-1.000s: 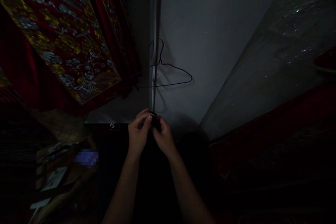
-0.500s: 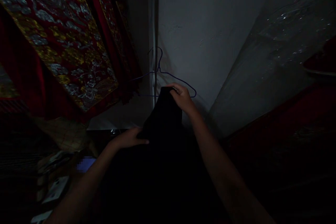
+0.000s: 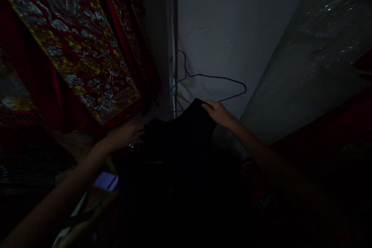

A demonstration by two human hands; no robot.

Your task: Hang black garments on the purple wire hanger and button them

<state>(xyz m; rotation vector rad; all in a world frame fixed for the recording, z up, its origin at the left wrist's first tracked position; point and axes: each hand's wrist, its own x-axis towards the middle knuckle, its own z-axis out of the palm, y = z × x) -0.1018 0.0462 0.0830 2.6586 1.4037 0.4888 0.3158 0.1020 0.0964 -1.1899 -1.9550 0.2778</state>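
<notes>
A black garment (image 3: pixel 180 143) is stretched between my two hands; the dark hides its cut. My left hand (image 3: pixel 129 133) grips its left edge, fingers closed on the cloth. At the upper right corner, my right hand (image 3: pixel 217 111) pinches the fabric between thumb and fingers. Just behind and above the garment, a thin blue-purple hanger (image 3: pixel 215 76) hangs by its hook at a pale vertical strip (image 3: pixel 173 27). The garment covers part of the hanger's lower bar, and I cannot tell whether they touch.
Red cloth with gold and silver embroidery (image 3: pixel 87 46) hangs at the left. A lit phone (image 3: pixel 106 181) lies at the lower left. The grey wall (image 3: pixel 221 15) is behind the hanger, with shiny clear plastic sheeting (image 3: pixel 325 27) on the right. The bottom is very dark.
My hands have moved apart, the left one outward and up, the right one slightly right. The garment's top now spreads wider. The hanger appears turned and farther right in view.
</notes>
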